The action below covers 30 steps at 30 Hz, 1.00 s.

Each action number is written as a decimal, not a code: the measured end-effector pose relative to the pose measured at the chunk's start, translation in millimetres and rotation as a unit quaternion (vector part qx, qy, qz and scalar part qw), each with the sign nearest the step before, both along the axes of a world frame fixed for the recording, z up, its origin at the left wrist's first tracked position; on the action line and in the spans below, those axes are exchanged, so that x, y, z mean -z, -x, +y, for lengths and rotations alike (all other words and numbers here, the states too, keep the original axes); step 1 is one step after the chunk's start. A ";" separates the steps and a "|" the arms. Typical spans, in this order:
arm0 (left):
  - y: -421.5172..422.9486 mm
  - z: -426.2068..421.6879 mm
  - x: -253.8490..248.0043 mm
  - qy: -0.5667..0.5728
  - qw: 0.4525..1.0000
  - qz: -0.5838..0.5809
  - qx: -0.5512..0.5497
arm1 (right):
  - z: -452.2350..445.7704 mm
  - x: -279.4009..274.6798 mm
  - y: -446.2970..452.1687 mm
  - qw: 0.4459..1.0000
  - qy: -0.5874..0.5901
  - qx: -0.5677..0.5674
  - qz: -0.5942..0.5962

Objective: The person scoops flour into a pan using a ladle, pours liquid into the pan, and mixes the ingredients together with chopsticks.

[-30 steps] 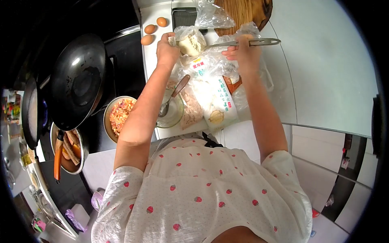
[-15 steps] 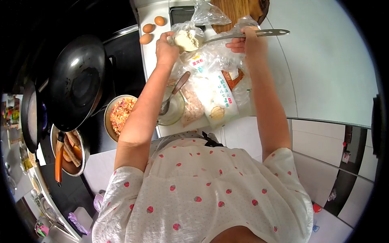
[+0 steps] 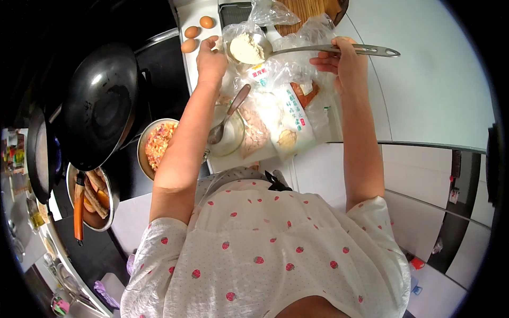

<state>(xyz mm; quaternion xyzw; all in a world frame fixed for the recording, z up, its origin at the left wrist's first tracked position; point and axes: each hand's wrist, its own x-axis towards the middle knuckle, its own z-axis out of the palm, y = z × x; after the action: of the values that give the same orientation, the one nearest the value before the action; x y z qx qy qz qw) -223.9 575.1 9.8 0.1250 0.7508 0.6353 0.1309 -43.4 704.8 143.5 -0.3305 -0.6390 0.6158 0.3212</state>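
Note:
My right hand (image 3: 347, 63) grips the handle of a metal ladle (image 3: 371, 50), with some fingers held out. Pale flour (image 3: 248, 49) is heaped in the ladle's bowl, over the mouth of a clear plastic bag (image 3: 229, 33). Beside the bag's left side is my left hand (image 3: 212, 62), its fingers curled; what they hold, if anything, is hidden. Below lies a printed flour bag (image 3: 289, 119) with a packet of red powder (image 3: 305, 96) on it. A glass bowl (image 3: 233, 139) with a brown-handled spoon (image 3: 233, 108) stands nearer me.
Several eggs (image 3: 191, 32) lie at the back left. A bowl of chopped filling (image 3: 159, 143) stands beside my left forearm. Farther left are a black wok (image 3: 98, 106) and a metal pan of brown pieces (image 3: 108, 220). A wooden board (image 3: 305, 13) is at the back.
The ladle has moved right, and the flour in its bowl shows more fully. My right hand has shifted right with it. My left hand has drawn slightly left, away from the flour.

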 end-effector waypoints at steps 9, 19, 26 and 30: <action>-20.2 -37.2 3.5 -0.099 0.990 0.083 -0.050 | -0.8 -20.3 -39.7 0.999 -0.028 0.011 0.029; -153.0 -78.1 5.1 -0.104 0.989 0.106 0.028 | 15.3 -39.6 -108.8 0.998 -0.042 -0.033 0.018; -191.6 -50.7 23.5 0.146 0.939 0.309 -0.024 | 14.3 -34.3 -148.9 0.998 -0.018 -0.055 -0.006; -191.6 -35.6 15.7 0.259 0.927 0.271 -0.031 | 12.7 -31.2 -165.8 0.997 -0.020 -0.071 -0.005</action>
<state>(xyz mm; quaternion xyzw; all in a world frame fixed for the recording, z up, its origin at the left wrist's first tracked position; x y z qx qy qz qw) -32.3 539.5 -5.8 0.2305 0.8995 0.3647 -0.0694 122.4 717.4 174.7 -0.2809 -0.6747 0.6223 0.2803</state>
